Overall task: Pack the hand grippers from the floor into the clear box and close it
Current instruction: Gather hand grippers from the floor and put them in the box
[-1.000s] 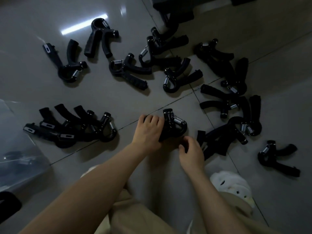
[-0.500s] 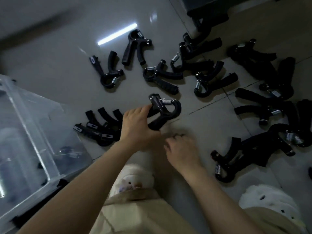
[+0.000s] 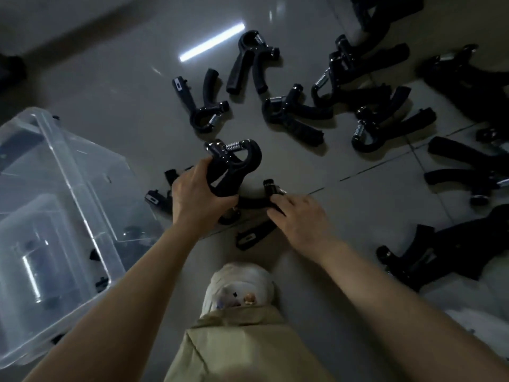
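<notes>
Hand grippers [image 3: 292, 117] are lying scattered across the floor [image 3: 124, 86]; left hand [image 3: 198, 194] is clenching one [image 3: 231, 166] aloft, right hand [image 3: 300, 219] is grasping another [image 3: 271, 199] (labels unreadable), clear box [image 3: 55, 216] sitting open just left.

The clear plastic box [image 3: 59, 216] sits on the floor at the left. Black hand grippers with metal springs [image 3: 292, 114] lie spread far and right. A white shoe [image 3: 239, 290] is near, in the middle.
</notes>
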Available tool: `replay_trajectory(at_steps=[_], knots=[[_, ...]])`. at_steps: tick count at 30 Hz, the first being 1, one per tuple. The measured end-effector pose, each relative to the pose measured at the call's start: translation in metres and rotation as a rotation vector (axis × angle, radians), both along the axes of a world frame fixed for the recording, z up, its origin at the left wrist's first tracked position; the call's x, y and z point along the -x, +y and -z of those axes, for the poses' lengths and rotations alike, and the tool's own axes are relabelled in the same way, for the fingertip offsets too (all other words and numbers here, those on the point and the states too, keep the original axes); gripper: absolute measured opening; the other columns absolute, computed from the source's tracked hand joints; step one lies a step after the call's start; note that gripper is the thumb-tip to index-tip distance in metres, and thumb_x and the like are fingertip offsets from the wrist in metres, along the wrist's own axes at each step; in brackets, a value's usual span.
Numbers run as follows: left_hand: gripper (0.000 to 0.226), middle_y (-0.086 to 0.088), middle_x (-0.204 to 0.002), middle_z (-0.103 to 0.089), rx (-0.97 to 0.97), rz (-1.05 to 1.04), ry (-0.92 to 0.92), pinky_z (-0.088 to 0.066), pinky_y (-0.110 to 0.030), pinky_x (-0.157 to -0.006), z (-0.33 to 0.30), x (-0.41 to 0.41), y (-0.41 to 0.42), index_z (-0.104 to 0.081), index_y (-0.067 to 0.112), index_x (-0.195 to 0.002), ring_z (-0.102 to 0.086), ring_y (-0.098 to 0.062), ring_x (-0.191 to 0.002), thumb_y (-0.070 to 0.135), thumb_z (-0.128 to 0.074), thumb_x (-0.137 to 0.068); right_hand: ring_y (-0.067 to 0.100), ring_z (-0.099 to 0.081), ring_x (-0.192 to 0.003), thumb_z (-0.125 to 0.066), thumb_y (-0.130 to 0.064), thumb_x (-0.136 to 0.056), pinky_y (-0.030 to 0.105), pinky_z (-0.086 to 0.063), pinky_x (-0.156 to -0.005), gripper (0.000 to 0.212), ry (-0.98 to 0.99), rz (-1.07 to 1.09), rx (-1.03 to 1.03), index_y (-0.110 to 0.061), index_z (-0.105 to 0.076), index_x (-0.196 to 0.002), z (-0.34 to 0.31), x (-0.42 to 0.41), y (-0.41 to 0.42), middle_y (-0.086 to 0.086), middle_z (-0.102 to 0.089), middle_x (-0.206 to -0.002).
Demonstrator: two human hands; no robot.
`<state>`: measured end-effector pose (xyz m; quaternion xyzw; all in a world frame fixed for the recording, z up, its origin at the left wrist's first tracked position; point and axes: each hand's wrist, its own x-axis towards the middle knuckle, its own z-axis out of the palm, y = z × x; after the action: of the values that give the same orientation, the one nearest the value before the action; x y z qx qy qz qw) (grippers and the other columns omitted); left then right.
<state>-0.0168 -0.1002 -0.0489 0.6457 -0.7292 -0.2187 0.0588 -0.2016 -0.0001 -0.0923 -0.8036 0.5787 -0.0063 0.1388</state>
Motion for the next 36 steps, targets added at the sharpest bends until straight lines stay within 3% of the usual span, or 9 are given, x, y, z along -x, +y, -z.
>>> replay_trajectory(at_steps=[7, 10, 14, 18, 21, 26, 29, 33, 36], knots=[[0.079, -0.007, -0.113, -0.061, 0.012, 0.252, -0.096, -0.030, -0.038, -0.097, 0.029, 0.067, 0.022, -0.050, 0.015, -0.125, -0.053, -0.030, -0.108, 0.057, -0.058, -0.058, 0.036, -0.066, -0.084, -0.054, -0.004, -0.069, 0.043, -0.054, -0.064, 0.022, 0.197, 0.068, 0.023, -0.009, -0.069, -0.084, 0.000, 0.101, 0.053, 0.019, -0.065, -0.112], [0.076, -0.008, -0.119, -0.058, -0.015, 0.304, -0.171, -0.026, -0.039, -0.101, 0.042, 0.079, 0.028, -0.046, 0.015, -0.128, -0.050, -0.030, -0.112, 0.050, -0.069, -0.064, 0.038, -0.065, -0.090, -0.076, 0.000, -0.056, 0.047, -0.054, -0.071, 0.034, 0.167, 0.111, 0.010, -0.009, -0.069, -0.088, 0.001, 0.103, 0.060, 0.020, -0.063, -0.115], [0.083, -0.007, -0.126, -0.050, -0.072, 0.279, -0.204, -0.021, -0.039, -0.107, 0.047, 0.083, 0.030, -0.039, 0.017, -0.133, -0.044, -0.028, -0.118, 0.049, -0.069, -0.063, 0.037, -0.065, -0.092, -0.082, 0.000, -0.051, 0.048, -0.053, -0.075, 0.039, 0.131, 0.184, -0.001, -0.009, -0.070, -0.087, 0.001, 0.097, 0.059, 0.020, -0.063, -0.115], [0.109, -0.006, -0.151, -0.023, -0.176, 0.377, -0.265, 0.006, -0.046, -0.114, 0.030, 0.065, 0.025, -0.014, 0.021, -0.147, -0.019, -0.024, -0.140, 0.069, -0.064, -0.063, 0.035, -0.060, -0.102, -0.079, -0.005, -0.060, 0.050, -0.046, -0.085, 0.032, -0.026, 0.400, -0.020, -0.012, -0.070, -0.091, -0.004, 0.083, 0.060, 0.015, -0.060, -0.118], [0.081, -0.007, -0.149, -0.029, -0.175, 0.290, -0.138, -0.021, -0.046, -0.114, 0.004, 0.016, 0.010, -0.025, 0.019, -0.145, -0.030, -0.028, -0.135, 0.049, -0.061, -0.079, 0.032, -0.058, -0.103, -0.073, -0.006, -0.069, 0.049, -0.043, -0.086, 0.024, -0.118, 0.525, 0.039, -0.010, -0.069, -0.092, -0.008, 0.067, 0.060, 0.013, -0.060, -0.113], [0.055, -0.011, -0.135, -0.044, -0.188, 0.472, -0.535, -0.048, -0.045, -0.086, -0.010, -0.051, 0.013, -0.049, 0.012, -0.127, -0.045, -0.034, -0.120, 0.003, -0.063, -0.075, 0.033, -0.061, -0.094, -0.070, -0.003, -0.071, 0.045, -0.045, -0.080, 0.017, -0.250, 0.591, 0.055, -0.006, -0.069, -0.088, -0.003, 0.034, 0.053, 0.013, -0.061, -0.103], [0.044, -0.010, -0.109, -0.062, -0.082, 0.506, -0.617, -0.048, -0.046, -0.078, 0.003, -0.056, 0.021, -0.061, 0.010, -0.106, -0.056, -0.033, -0.102, -0.001, -0.070, -0.064, 0.032, -0.059, -0.091, -0.066, -0.003, -0.075, 0.042, -0.042, -0.077, 0.013, -0.326, 0.703, -0.037, -0.007, -0.069, -0.087, -0.001, 0.019, 0.050, 0.011, -0.061, -0.100], [0.030, -0.001, -0.116, -0.057, -0.027, 0.532, -0.691, -0.034, -0.040, -0.094, 0.004, -0.049, 0.008, -0.057, 0.020, -0.112, -0.049, -0.025, -0.112, 0.015, -0.058, -0.082, 0.032, -0.059, -0.086, -0.065, -0.006, -0.073, 0.040, -0.043, -0.074, 0.013, -0.353, 0.673, -0.047, -0.010, -0.067, -0.084, -0.001, 0.011, 0.044, 0.009, -0.061, -0.095], [0.034, -0.007, -0.113, -0.058, -0.004, 0.521, -0.683, -0.037, -0.044, -0.094, -0.002, -0.048, 0.010, -0.057, 0.013, -0.115, -0.053, -0.030, -0.106, 0.008, -0.058, -0.082, 0.033, -0.060, -0.082, -0.062, -0.005, -0.073, 0.042, -0.047, -0.073, 0.012, -0.406, 0.634, 0.022, -0.007, -0.067, -0.083, -0.007, 0.010, 0.035, 0.011, -0.061, -0.092]])
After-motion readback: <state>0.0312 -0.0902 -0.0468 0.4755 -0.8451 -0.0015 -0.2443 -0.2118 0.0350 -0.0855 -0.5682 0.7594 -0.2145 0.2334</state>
